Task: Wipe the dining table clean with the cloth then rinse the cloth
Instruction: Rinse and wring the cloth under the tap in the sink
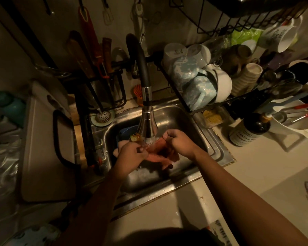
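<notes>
At the bottom of the frame both forearms reach forward over the pale counter (247, 166) and over the steel rim of the sink (167, 187). In the middle of the frame, above the basin, the left hand (130, 153) and the right hand (180, 142) hold the reddish cloth (160, 153) between them. The fingers (140, 149) of each hand are curled tight on one end of it. The cloth hangs directly under the faucet head (148, 125), and water runs from the faucet onto it.

Just behind the left hand a blue bowl (126, 132) lies in the basin. Farther back, in the upper right of the frame, a dish rack (169, 75) carries cups and mugs.

The dining table is not in view, so the wiping cannot be checked. As the cloth is under the water, I judge that the wiping is done and the rinse is in progress. What is left is probably to finish the rinse, wring the cloth and close the water.
</notes>
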